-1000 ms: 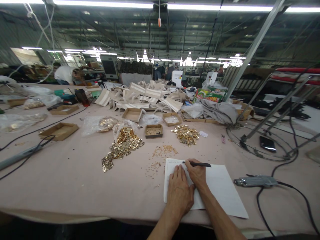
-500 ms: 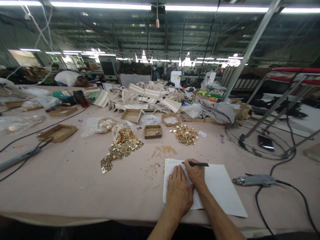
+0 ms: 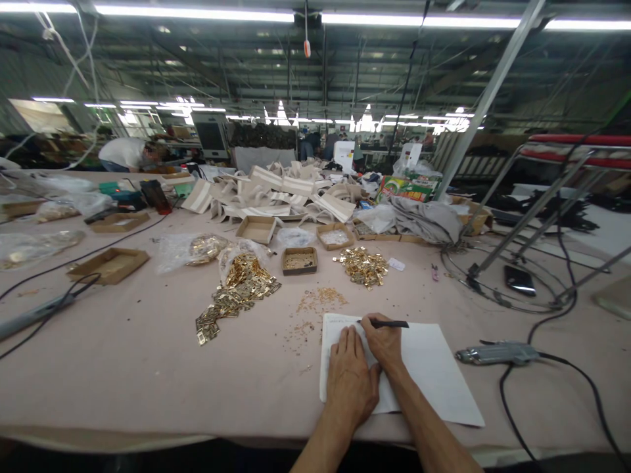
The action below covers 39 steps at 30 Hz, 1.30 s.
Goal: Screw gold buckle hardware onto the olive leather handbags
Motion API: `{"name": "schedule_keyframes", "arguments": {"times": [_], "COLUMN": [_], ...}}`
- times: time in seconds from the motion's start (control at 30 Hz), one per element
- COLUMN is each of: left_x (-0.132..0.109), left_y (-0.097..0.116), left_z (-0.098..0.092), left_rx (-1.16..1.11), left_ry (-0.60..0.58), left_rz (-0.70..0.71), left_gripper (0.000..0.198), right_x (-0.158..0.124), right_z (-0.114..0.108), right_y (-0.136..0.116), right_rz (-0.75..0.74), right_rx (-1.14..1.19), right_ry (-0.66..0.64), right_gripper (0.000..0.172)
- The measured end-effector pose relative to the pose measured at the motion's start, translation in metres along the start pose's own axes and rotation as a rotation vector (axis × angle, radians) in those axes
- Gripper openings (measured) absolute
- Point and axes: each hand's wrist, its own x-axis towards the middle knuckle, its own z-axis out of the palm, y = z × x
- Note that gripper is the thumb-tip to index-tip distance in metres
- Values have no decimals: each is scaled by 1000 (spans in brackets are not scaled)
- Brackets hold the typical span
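An open notebook (image 3: 434, 368) with white pages lies near the table's front edge, with small handwriting at its top left. My right hand (image 3: 384, 341) grips a black pen (image 3: 392, 323), its tip on the page by the writing. Flat on the left page rests my left hand (image 3: 350, 378), fingers stretched forward and holding nothing. Beyond the notebook are scattered tiny gold pieces (image 3: 323, 299), a pile of gold metal parts (image 3: 363, 266) and a longer pile of gold buckles (image 3: 236, 292) to the left.
Small cardboard boxes (image 3: 300, 261) and a heap of beige strips (image 3: 280, 190) lie farther back. At the right are a grey powered tool (image 3: 497, 353) with a cable, a phone (image 3: 519, 280) and a metal stand (image 3: 507, 233). A person (image 3: 123, 154) bends over at the far left.
The whole view has shifted slightly, so things appear a little farther left. The hands keep nearly the same pose on the notebook, with the pen still held.
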Motion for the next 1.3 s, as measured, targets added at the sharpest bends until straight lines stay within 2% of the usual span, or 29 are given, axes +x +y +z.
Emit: {"name": "schedule_keyframes", "arguments": {"times": [0.23,0.43,0.53,0.6,0.67,0.73,0.87,0.97,1.1,1.3], "left_x": [-1,-3,-4,-8,-15,-25,-46,-51,-42,-22], "left_y": [1,-2,-7,-11,-16,-20,-21,-18,-13,-4], "left_z": [-2,5,6,1,-8,-18,-36,-44,-56,-74], "left_rx": [-19,-1,47,85,103,87,-57,-228,-423,-563], "left_ry": [-5,74,182,315,448,499,364,234,157,104], "left_rz": [0,19,73,104,47,-94,-307,-408,-551,-620], "left_gripper": [72,66,58,52,45,42,42,50,57,57], "right_x": [-1,-4,-3,-3,-3,-4,-4,-2,1,4], "right_z": [-6,-15,-14,-14,-14,-15,-17,-17,-14,-12], "right_y": [-3,-12,-14,-14,-14,-15,-14,-8,-1,4], "right_rz": [53,72,-9,-101,-184,-225,-170,-99,-48,-15], "right_rx": [85,221,243,224,193,162,124,123,143,175], "right_ry": [15,142,169,187,205,236,338,344,342,348], "right_gripper": [24,37,44,45,44,44,50,53,53,51]}}
